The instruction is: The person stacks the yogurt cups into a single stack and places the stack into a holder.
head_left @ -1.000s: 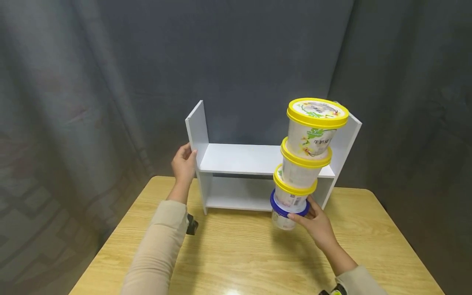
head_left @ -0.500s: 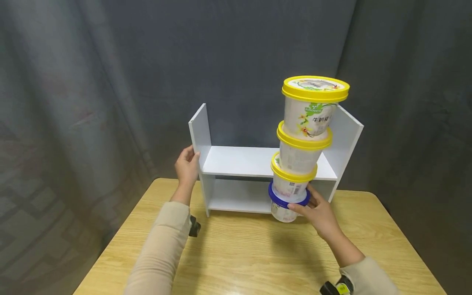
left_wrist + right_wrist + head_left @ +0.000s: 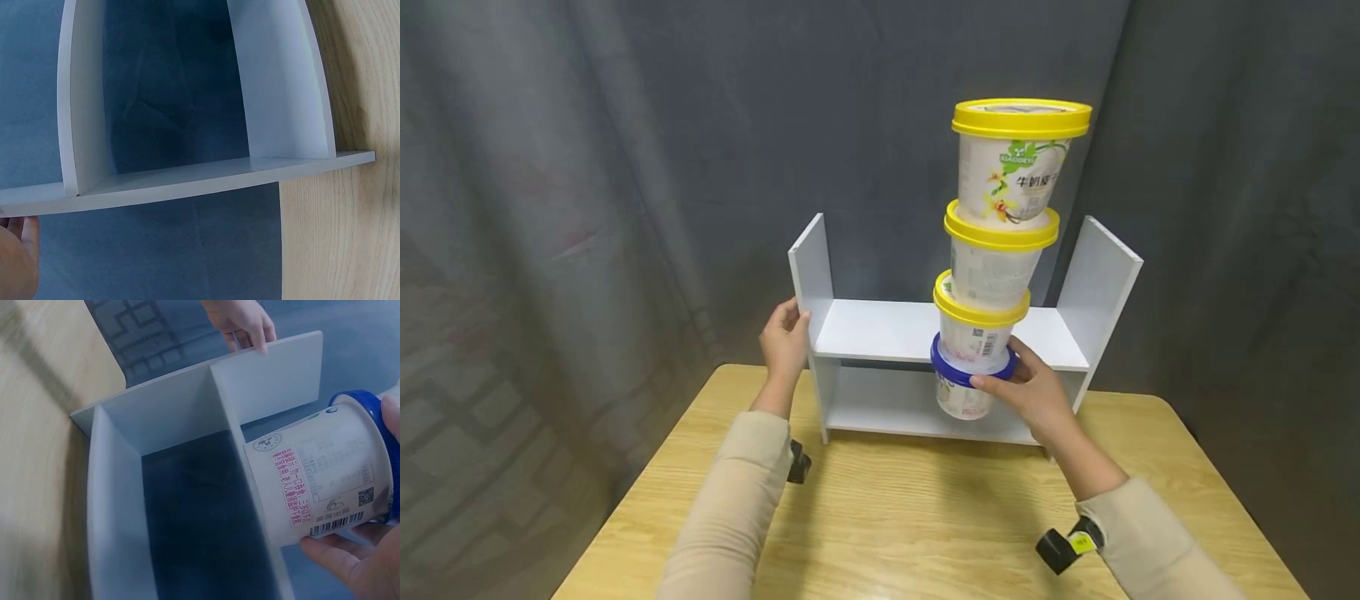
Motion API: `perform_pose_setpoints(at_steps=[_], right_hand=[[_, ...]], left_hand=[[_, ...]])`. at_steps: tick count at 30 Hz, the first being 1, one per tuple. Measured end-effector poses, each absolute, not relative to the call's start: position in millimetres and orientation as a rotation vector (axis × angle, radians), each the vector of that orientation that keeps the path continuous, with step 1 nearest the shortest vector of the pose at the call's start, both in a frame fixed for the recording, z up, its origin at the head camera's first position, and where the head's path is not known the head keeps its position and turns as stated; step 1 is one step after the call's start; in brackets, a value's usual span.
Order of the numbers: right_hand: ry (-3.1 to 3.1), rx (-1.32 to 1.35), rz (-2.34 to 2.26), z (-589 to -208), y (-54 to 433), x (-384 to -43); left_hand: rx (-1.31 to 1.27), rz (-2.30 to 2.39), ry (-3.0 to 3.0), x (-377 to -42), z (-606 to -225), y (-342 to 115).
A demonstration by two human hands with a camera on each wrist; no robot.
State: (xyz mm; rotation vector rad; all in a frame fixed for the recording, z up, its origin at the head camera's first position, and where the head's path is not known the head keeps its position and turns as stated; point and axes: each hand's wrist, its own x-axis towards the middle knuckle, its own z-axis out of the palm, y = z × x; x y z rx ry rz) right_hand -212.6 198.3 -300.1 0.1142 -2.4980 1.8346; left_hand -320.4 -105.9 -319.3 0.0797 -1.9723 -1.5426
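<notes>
My right hand [image 3: 1037,398] grips the lowest tub [image 3: 962,400], the one with a blue lid, thumb at the lid and fingers round its far side. Stacked on it are three white tubs with yellow lids, the topmost tub [image 3: 1011,171] being the largest in view. The stack leans slightly right and is held up in front of the white shelf [image 3: 880,329]. In the right wrist view the lowest tub's printed side [image 3: 319,475] overlaps the middle board. My left hand [image 3: 785,342] holds the shelf's left side panel [image 3: 811,267] at its front edge, fingers partly hidden.
The two-level shelf stands at the back of a wooden table [image 3: 880,517], its right side panel [image 3: 1097,283] rising above the upper board. Grey curtains [image 3: 880,125] hang behind and at both sides. A wrist camera [image 3: 1060,548] sticks out below the right sleeve.
My right hand has lifted the stack of tubs and moved it slightly left, bringing the lowest tub up in front of the lower compartment. The left hand keeps its place on the side panel.
</notes>
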Motion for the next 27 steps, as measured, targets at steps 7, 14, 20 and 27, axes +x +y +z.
perform_pose_setpoints(at_steps=[7, 14, 20, 27], right_hand=[[-2.482, 0.134, 1.86, -287, 198, -226], [-2.444, 0.108, 1.922, -279, 199, -239], [-2.441, 0.103, 1.906, -277, 199, -254], [-2.448, 0.105, 1.889, -282, 193, -272]], left_hand=[[0.086, -1.541, -1.974, -322, -321, -106], [0.067, -1.55, -1.967, -323, -322, -106], [0.083, -1.55, -1.973, -322, -320, -107], [0.098, -1.552, -1.975, -320, -319, -109]])
